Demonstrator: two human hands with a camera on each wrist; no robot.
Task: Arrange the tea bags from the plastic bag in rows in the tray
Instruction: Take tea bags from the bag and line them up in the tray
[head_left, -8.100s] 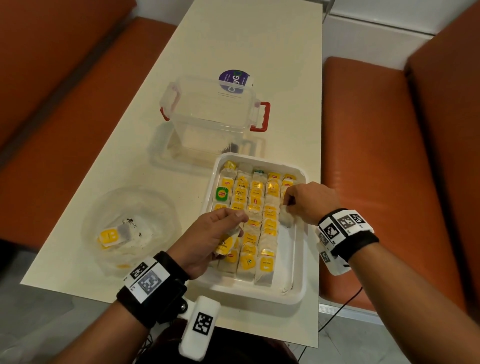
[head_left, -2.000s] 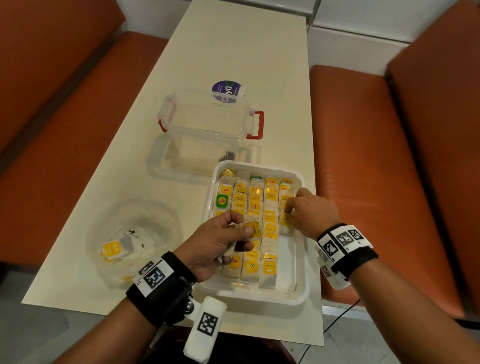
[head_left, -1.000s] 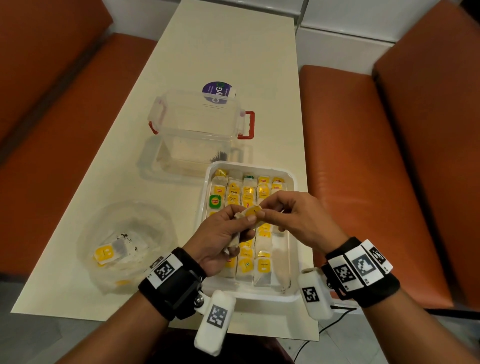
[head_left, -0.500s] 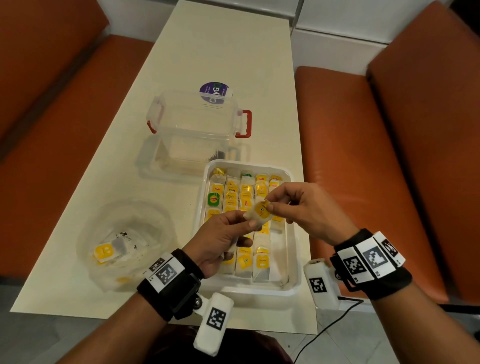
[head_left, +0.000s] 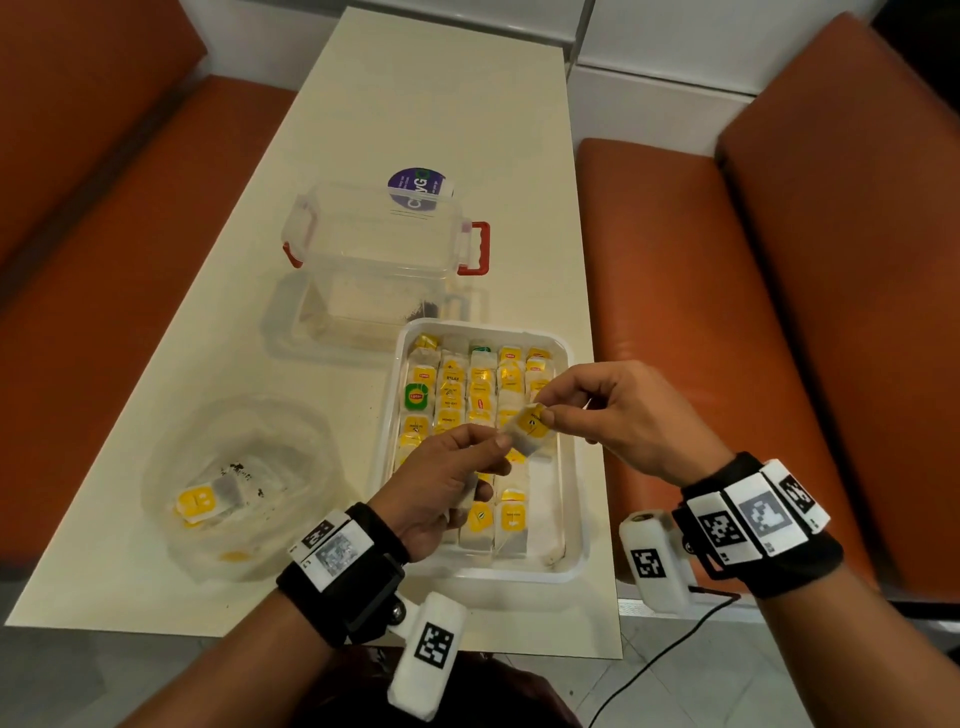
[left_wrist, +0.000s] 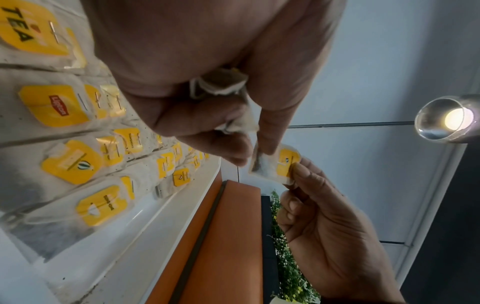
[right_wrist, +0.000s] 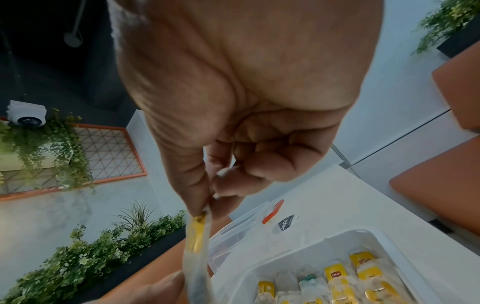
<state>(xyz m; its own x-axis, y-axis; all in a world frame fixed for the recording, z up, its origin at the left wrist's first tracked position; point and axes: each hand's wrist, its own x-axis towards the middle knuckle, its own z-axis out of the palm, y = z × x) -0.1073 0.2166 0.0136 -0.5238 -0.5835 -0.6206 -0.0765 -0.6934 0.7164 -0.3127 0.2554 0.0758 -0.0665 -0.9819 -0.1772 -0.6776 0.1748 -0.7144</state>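
Observation:
The white tray (head_left: 577, 525) holds several rows of yellow-tagged tea bags (head_left: 452, 387). Above its middle, one tea bag (head_left: 529, 429) is held between both hands. My right hand (head_left: 545, 413) pinches its yellow tag end, also seen in the right wrist view as the tea bag (right_wrist: 197, 246) edge-on. My left hand (head_left: 497, 448) pinches the other end and keeps more crumpled tea bags (left_wrist: 221, 86) curled in its palm. The clear plastic bag (head_left: 291, 447) lies at the left with a few tea bags (head_left: 200, 503) inside.
A clear plastic box with red latches (head_left: 379, 244) stands just beyond the tray, with a purple-labelled item (head_left: 418, 184) behind it. Orange benches (head_left: 727, 338) flank the cream table (head_left: 415, 93). The tray sits close to the table's near right corner.
My right hand left the tray's right column and took hold of the tea bag offered by my left hand. Both hands now hold it slightly higher and to the right.

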